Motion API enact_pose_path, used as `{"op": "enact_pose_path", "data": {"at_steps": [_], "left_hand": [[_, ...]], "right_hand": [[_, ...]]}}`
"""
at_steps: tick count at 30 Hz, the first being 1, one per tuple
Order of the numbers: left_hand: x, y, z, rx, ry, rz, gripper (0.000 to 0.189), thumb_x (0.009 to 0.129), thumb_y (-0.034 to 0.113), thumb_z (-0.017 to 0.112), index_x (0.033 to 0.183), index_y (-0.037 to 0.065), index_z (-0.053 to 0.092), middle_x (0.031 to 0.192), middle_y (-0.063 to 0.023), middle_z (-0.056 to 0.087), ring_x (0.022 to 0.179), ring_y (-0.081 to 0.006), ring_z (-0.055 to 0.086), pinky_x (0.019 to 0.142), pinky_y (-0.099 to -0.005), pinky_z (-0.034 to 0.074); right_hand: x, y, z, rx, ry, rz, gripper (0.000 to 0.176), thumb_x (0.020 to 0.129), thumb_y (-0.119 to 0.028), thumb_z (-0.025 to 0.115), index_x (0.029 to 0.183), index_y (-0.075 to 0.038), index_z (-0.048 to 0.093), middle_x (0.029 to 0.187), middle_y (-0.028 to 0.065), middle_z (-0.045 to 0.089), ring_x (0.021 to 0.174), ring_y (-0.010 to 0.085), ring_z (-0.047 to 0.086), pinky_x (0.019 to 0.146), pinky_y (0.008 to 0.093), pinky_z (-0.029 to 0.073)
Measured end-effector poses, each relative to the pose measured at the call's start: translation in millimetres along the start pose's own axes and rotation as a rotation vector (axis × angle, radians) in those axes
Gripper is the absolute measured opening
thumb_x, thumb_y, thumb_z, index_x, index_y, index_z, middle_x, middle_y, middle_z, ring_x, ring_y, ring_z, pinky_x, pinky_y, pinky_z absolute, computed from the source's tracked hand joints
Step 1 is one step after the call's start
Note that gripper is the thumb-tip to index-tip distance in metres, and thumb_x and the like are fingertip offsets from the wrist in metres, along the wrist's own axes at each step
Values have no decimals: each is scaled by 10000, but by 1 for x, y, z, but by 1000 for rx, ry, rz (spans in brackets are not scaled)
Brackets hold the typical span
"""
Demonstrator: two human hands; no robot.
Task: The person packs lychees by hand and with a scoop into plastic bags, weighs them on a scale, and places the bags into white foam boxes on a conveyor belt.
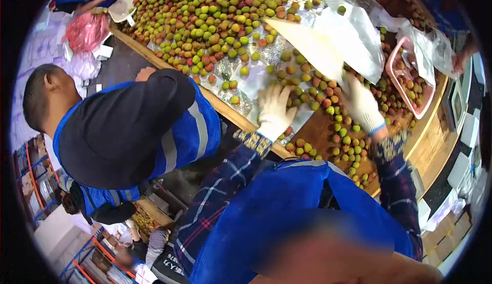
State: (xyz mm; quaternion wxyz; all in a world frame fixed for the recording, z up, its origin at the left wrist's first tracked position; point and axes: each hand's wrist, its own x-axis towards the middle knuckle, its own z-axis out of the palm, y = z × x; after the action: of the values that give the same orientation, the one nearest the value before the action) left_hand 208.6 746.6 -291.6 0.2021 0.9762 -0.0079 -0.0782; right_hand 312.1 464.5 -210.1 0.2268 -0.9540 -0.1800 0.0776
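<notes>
Lychees (220, 17), green and reddish, lie in a large heap on the table, with more spread around both hands. My left hand (275, 111), in a white knitted glove, reaches over the lychees near the table's front edge. Its fingers are spread and slightly blurred. My right hand (363, 107), gloved the same way, is to the right above more lychees. Its blurred fingers close at the lower corner of a pale sheet (310, 46), which slants up and left. Behind that sheet lies a white plastic bag (353, 35).
Silvery film (259, 58) covers part of the table. A pink basket (393, 71) with lychees stands at right, near another person's hand (464, 56). On the left, a co-worker (133, 125) in a blue vest stands close against the wooden edge (138, 46). A white scoop-like container (122, 8) sits at the far corner.
</notes>
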Motion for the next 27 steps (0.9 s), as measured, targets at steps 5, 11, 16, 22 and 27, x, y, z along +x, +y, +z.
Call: {"op": "enact_pose_path", "data": {"at_steps": [5, 11, 16, 22, 27], "left_hand": [[-67, -46, -12, -98, 161, -43, 482, 861, 208, 755, 1312, 55, 676, 1336, -173, 681, 1259, -395, 616, 1167, -584, 403], [-62, -51, -3, -63, 217, 1, 325, 829, 120, 711, 1150, 71, 715, 1146, -135, 748, 1068, -355, 690, 1069, -519, 484], [-62, -56, 0, -84, 291, 63, 265, 822, 114, 704, 1084, 75, 720, 1073, -124, 761, 976, -363, 709, 991, -509, 522], [-65, -53, -4, -31, 138, 32, 251, 851, 167, 714, 1089, 94, 744, 1083, -129, 764, 971, -358, 710, 939, -505, 541], [-70, -54, 8, -14, 247, 63, 252, 855, 168, 741, 1101, 114, 739, 1043, -106, 762, 938, -340, 711, 957, -507, 530]], "right_hand": [[181, -94, -33, -163, -168, -146, 502, 1104, -388, 509, 1475, -55, 572, 1016, 229, 764, 939, 429, 742, 892, 543, 574], [310, -139, 99, -65, -6, -60, 674, 1166, -459, 212, 1222, 3, 700, 1012, 265, 775, 951, 453, 751, 924, 565, 575], [245, -97, 158, -230, 20, -116, 572, 1165, -377, 253, 1355, 44, 590, 1067, 265, 755, 952, 472, 744, 929, 576, 575], [105, -17, 56, -378, -205, -340, 406, 1097, -258, 496, 1405, 2, 542, 970, 223, 746, 828, 408, 758, 734, 504, 609], [-52, 17, 19, -351, -210, -236, 377, 1017, -114, 567, 1366, -47, 444, 937, 224, 673, 705, 407, 725, 586, 522, 580]]}}
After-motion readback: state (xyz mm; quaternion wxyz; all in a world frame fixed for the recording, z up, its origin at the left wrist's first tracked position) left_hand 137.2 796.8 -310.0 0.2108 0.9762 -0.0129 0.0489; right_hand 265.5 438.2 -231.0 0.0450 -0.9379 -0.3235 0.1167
